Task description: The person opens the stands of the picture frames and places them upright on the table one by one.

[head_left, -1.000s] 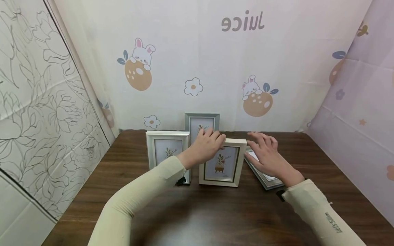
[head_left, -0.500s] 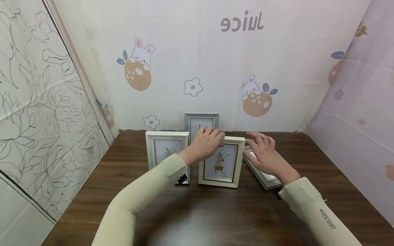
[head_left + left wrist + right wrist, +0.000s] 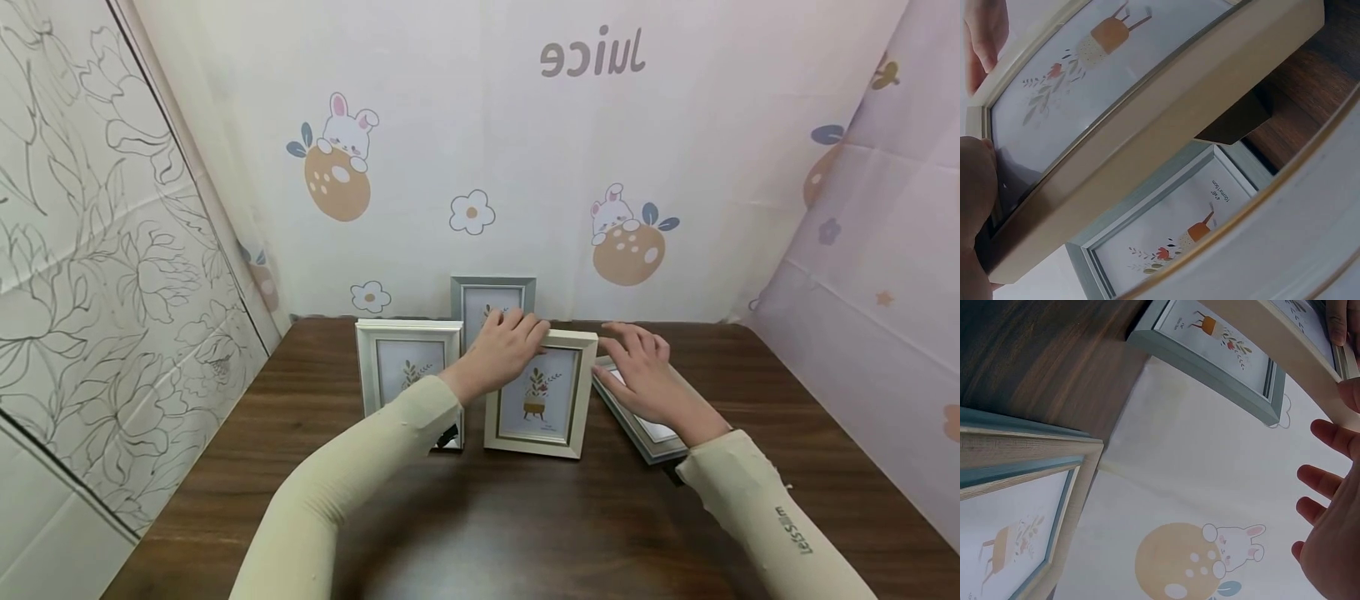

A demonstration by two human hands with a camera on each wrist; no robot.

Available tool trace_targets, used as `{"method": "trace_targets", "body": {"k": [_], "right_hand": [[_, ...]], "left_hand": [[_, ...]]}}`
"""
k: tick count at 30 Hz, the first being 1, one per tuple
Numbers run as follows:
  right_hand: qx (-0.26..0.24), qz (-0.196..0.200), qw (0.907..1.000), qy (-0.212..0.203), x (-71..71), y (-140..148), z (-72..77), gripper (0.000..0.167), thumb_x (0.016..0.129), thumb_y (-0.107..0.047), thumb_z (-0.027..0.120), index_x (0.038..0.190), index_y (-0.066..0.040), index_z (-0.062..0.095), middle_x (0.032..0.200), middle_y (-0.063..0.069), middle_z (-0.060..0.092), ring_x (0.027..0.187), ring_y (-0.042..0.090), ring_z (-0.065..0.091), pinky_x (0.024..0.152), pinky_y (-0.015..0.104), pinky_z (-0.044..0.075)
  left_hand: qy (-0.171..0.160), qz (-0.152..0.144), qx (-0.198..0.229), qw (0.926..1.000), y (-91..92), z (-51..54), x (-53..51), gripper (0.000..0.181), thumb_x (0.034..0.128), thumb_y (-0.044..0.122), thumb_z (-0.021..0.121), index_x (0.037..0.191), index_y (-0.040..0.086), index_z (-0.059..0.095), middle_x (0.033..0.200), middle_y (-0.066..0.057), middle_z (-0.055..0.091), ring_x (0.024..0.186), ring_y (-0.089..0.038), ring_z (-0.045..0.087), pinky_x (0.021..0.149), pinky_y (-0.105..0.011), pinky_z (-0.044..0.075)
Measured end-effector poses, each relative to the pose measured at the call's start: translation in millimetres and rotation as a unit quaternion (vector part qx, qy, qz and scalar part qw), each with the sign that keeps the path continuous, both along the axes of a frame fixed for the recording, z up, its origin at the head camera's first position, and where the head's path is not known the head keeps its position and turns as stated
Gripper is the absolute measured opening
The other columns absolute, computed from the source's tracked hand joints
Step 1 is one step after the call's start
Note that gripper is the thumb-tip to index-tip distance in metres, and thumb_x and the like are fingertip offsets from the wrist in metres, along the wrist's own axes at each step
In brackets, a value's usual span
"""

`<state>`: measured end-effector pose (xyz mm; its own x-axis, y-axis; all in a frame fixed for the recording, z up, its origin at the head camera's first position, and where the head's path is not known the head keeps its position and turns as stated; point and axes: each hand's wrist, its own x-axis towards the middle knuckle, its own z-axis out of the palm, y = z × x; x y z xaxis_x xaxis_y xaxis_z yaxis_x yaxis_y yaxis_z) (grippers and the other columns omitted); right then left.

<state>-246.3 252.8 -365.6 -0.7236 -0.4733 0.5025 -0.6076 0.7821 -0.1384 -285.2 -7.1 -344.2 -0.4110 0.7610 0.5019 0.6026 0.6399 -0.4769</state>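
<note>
A cream picture frame (image 3: 536, 446) stands upright on the table, with a potted-plant print in it. My left hand (image 3: 498, 354) grips it at the upper left corner, thumb on the front and fingers over the top edge. At its right edge is my right hand (image 3: 641, 375), fingers spread and loosely bent. In the right wrist view the right thumb (image 3: 1350, 394) is at the frame's side, and whether it presses there I cannot tell. A white picture frame (image 3: 367, 367) stands to the left, partly behind my left sleeve. Behind stands a grey-green picture frame (image 3: 529, 293), partly covered by my left hand.
Another picture frame (image 3: 626, 417) with a grey-green edge lies or leans low under my right hand, partly hidden. The dark wooden table (image 3: 495, 533) meets a printed cloth wall (image 3: 420, 150) at the back. More covered walls close off both sides.
The cream frame has shifted very slightly, its upper right corner a little up and left. My right forearm has drawn slightly left. Both hands otherwise stay in place.
</note>
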Motion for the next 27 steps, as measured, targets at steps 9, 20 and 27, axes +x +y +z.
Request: {"method": "trace_targets", "body": {"k": [9,20,27], "right_hand": [[0.017,0.008,0.9998,-0.008,0.5,7,2.8,0.037,0.101,-0.025,0.055,0.129,-0.001,0.051,0.143,0.024,0.033,0.129,0.046,0.026,0.094,0.065,0.017],[0.082,-0.048,0.9949,-0.036,-17.6,52,2.6,0.049,0.098,-0.028,0.061,0.14,-0.009,0.044,0.143,0.025,0.033,0.129,0.047,0.027,0.093,0.066,0.019],[0.206,-0.131,0.963,-0.114,-41.9,83,-13.2,0.063,0.097,-0.041,0.058,0.145,-0.003,0.041,0.142,0.03,0.034,0.131,0.05,0.028,0.096,0.07,0.02]], "left_hand": [[-0.024,-0.006,0.007,0.9997,0.0,1.6,0.4,0.027,0.1056,0.036,0.046,0.118,0.013,0.054,0.111,0.0,0.06,0.09,-0.017,0.053,0.074,-0.031,0.039],[-0.058,-0.013,0.025,0.9979,-0.2,6.6,1.7,0.049,0.1024,0.045,0.05,0.134,0.008,0.054,0.121,-0.003,0.061,0.107,-0.02,0.055,0.084,-0.033,0.043],[-0.054,-0.049,0.044,0.9964,3.4,6.5,11.6,0.054,0.1015,0.044,0.052,0.139,0.006,0.049,0.128,-0.006,0.057,0.118,-0.023,0.052,0.094,-0.037,0.042]]}}
